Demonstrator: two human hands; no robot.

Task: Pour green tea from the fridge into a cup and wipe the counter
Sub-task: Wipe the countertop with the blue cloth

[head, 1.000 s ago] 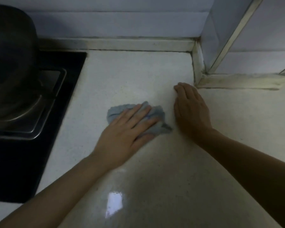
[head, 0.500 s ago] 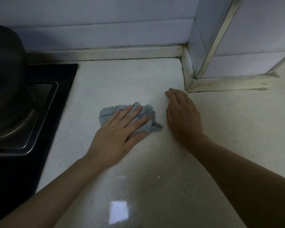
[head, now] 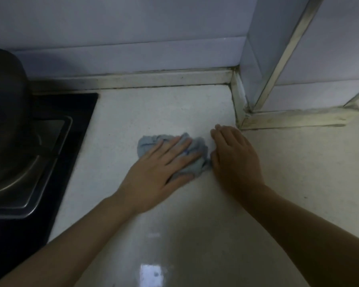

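Cloth (head: pixel 153 141), bunched and blue-grey, pinned flat to the counter (head: pixel 153 104) under the left hand (head: pixel 160 170). Fingers (head: pixel 174 150) spread wide and lying straight across the top of it, palm pressing down, nothing pinched or curled around it. Thumb tucked along the near edge. Right hand (head: pixel 234 156) flat on the bare counter just beside, fingers together, holding nothing, its inner edge touching or all but touching the cloth's right-hand fold; cannot tell which.

Soft and light by the look, crumpled into loose ridges, no stiffness at all. Likely to ruck up and slide under the palm rather than stay spread, so best driven from above with a broad flat press, as here, not gripped by a corner. Possibly damp; not clear from this light. No risk of breakage, only of bunching and skipping patches.

Colour a dull blue-grey, texture like worn towelling, left part poking out beyond the fingertips, right part humped up against the other hand.

Further out: pale speckled counter, glossy near the bottom with a bright reflection. Black hob (head: pixel 71 104) to the left with a dark pot (head: pixel 6 112) on a metal burner plate. Grubby sealant strip (head: pixel 153 78) along the tiled wall, and a tiled corner pillar (head: pixel 257 59) just beyond the right hand. No cup or tea in view.
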